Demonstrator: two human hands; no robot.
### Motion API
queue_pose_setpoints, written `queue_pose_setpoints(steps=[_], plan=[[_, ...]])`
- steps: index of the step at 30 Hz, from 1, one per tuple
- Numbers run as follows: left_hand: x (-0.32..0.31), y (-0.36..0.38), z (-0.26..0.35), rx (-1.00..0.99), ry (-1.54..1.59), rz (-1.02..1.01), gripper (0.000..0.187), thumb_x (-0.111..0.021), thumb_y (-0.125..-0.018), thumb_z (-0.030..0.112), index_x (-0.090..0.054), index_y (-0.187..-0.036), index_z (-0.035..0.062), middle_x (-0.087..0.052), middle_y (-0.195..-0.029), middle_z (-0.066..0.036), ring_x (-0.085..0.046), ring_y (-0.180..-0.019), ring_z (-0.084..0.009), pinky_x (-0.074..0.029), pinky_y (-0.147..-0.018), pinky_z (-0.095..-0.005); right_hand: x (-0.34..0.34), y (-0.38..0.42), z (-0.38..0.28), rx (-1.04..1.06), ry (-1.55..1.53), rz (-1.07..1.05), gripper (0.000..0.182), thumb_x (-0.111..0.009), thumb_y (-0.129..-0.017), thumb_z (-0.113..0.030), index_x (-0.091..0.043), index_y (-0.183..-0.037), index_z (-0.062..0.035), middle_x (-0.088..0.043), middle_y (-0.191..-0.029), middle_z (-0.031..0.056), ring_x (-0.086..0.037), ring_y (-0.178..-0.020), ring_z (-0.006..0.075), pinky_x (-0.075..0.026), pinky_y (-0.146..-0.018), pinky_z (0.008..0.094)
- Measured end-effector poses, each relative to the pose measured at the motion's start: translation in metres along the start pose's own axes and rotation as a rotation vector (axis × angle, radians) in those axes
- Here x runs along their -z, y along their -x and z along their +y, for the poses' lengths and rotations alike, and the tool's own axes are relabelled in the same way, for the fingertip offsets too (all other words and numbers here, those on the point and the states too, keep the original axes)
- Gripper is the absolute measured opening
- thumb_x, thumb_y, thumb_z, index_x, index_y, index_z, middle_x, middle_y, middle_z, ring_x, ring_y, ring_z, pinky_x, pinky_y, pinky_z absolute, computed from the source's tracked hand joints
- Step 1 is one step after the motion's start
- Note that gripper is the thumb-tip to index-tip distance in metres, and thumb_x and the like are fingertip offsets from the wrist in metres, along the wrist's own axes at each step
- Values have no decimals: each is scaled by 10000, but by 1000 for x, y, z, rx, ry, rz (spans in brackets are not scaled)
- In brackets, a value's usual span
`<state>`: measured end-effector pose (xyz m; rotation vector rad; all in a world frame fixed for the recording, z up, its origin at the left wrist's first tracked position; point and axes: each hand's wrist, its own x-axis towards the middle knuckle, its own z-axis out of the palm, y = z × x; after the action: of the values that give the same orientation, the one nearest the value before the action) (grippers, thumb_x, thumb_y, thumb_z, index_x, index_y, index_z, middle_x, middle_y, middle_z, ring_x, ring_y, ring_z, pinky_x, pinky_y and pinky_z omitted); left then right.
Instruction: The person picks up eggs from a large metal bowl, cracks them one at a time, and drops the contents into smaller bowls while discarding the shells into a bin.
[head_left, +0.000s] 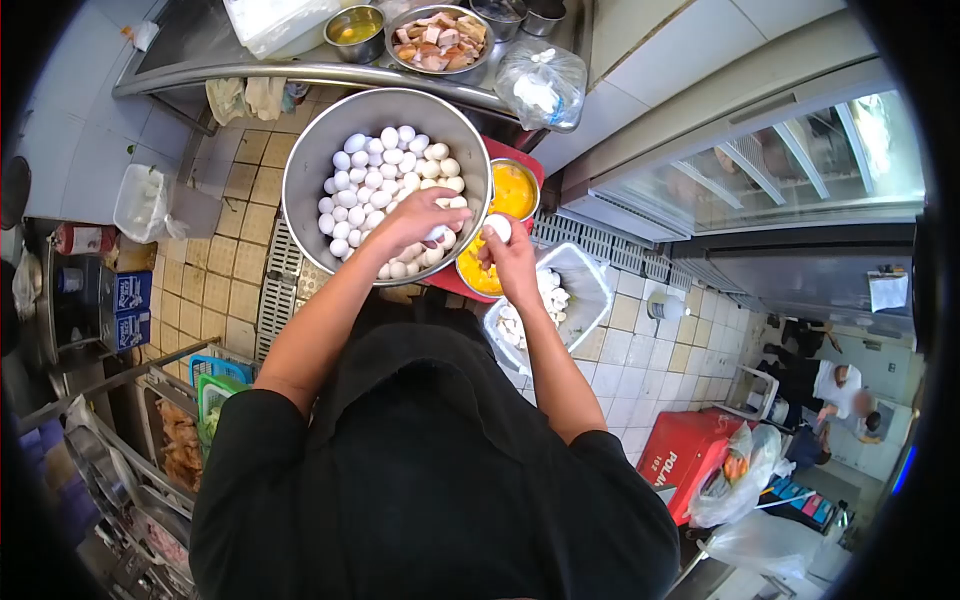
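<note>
our left hand (pixel 415 222) curls its fingers round an egg (pixel 437 234) over the big pot (pixel 400 103) of white eggs, while our right fingers (pixel 489 250) grip another egg (pixel 498 227) near two bowls of yolk (pixel 538 187). our right forearm partly hides the shell bin (pixel 597 297), and the metal counter (pixel 290 71) edges the pot's far side.

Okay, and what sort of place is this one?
Likely a commercial kitchen: a large pot of eggs, a glass-fronted refrigerator, and a steel counter with a bowl of chopped meat.
</note>
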<state>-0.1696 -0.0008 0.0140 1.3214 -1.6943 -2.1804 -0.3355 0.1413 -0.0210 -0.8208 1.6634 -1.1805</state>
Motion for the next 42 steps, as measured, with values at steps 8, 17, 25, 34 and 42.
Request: queue_pose_setpoints(steps=[8, 17, 25, 34, 42], plan=[[33, 11, -67, 71, 338, 94, 271, -693, -963, 281, -634, -1135, 80, -621, -852, 4, -600, -671, -91, -511, -570, -266, -19, -4, 26, 401, 632, 154, 442, -702, -909, -202, -543, -1277, -15, -653, -1093, 221, -656, -972, 398, -536, -833, 452], [23, 12, -79, 108, 420, 58, 254, -691, -967, 322, -644, -1093, 105, -608, -849, 26, -604, -705, -93, -520, -609, -277, 19, 20, 30, 339, 490, 394, 363, -725, -913, -137, -552, -1197, 9, -628, -1025, 245, -649, -927, 400, -521, -794, 452], [17, -4, -87, 80, 412, -7, 195, -652, -984, 248, -631, -1093, 87, -611, -950, -17, -630, -840, -135, -546, -716, -309, 40, 25, 32, 351, 684, 370, 413, -720, -925, -255, -556, -1232, -33, -623, -1062, 211, -608, -993, 424, -504, -838, 480], [10, -8, -82, 114, 594, 3, 309, -514, -935, 94, -537, -1230, 6, -569, -1122, -134, -631, -1032, -281, -551, -919, -438, 58, 66, -12, 440, 619, 463, 456, -751, -896, -214, -566, -1270, -33, -618, -1126, 209, -609, -1048, 382, -496, -892, 456], [-13, -1, -49, -56, 552, -56, 382, -578, -906, 15, -525, -1280, -43, -585, -1201, -157, -640, -1088, -242, -578, -902, -375, 89, 72, 114, 236, 1018, 427, 730, -803, -845, -239, -467, -1457, -24, -504, -1396, 256, -602, -1133, 436, -479, -1007, 445]])
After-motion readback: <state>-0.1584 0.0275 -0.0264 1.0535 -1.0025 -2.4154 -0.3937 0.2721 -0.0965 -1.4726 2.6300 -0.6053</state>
